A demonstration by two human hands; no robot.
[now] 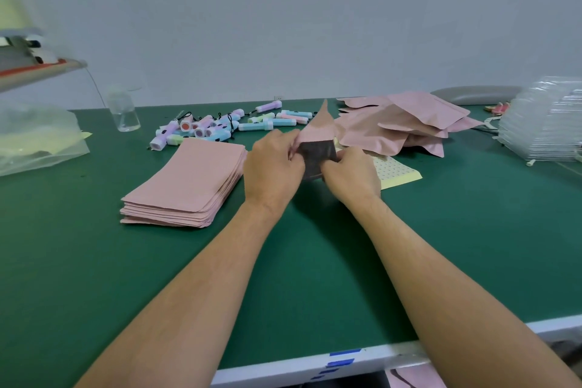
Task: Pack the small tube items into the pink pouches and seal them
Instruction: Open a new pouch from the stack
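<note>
Both my hands hold one pink pouch (316, 132) upright above the green table (94, 261). My left hand (272, 164) pinches its left edge and my right hand (351, 172) grips its lower right side. The pouch's mouth gapes and shows a dark inside. A flat stack of empty pink pouches (185, 179) lies left of my hands. Several pastel tube items (220, 126) lie scattered behind the stack. A loose heap of bulging pink pouches (406, 123) sits at the back right.
A yellow dotted sheet (396, 172) lies under the right hand's far side. A clear bottle (124, 112) stands at the back left beside a plastic bag (37, 142). Stacked clear plastic trays (544, 126) fill the right edge. The table's white front edge (315, 362) carries blue tape.
</note>
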